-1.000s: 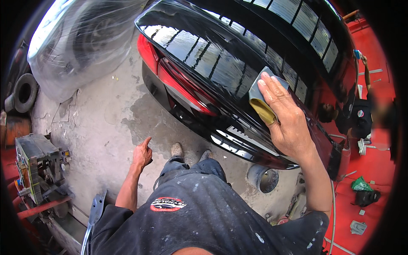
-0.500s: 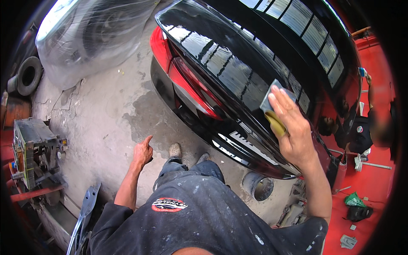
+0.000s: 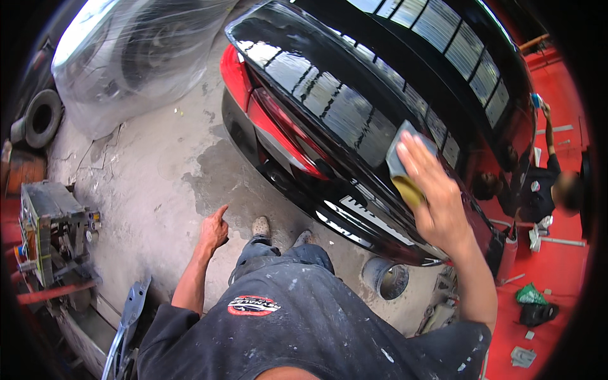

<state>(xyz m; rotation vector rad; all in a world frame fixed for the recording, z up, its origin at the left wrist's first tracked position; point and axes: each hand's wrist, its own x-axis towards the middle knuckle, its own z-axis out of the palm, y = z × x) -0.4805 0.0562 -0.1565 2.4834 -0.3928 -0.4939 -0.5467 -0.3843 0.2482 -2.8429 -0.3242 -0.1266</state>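
Under the flat fingers of my right hand (image 3: 434,193) is a grey sheet of sandpaper (image 3: 399,152). It is folded around a yellow pad (image 3: 407,190), whose edge shows beside my thumb. The sandpaper lies against the glossy black trunk lid (image 3: 354,120) of a car, near its rear edge. My left hand (image 3: 214,229) hangs over the concrete floor, away from the car. It holds nothing, with the index finger stretched out and the other fingers loosely curled. The car's red tail light (image 3: 272,120) is to the left of the lid.
A plastic-covered car (image 3: 133,63) stands far left, near a tyre (image 3: 43,117). A metal stand (image 3: 54,202) is at left, a round grey duct piece (image 3: 386,278) by the bumper. At right, another person (image 3: 538,190) reaches to the car over red floor with a green bag (image 3: 530,294).
My right hand and the sandpaper have shifted slightly on the lid, while my left hand has stayed nearly still. The other person's arm at the right has moved a little.
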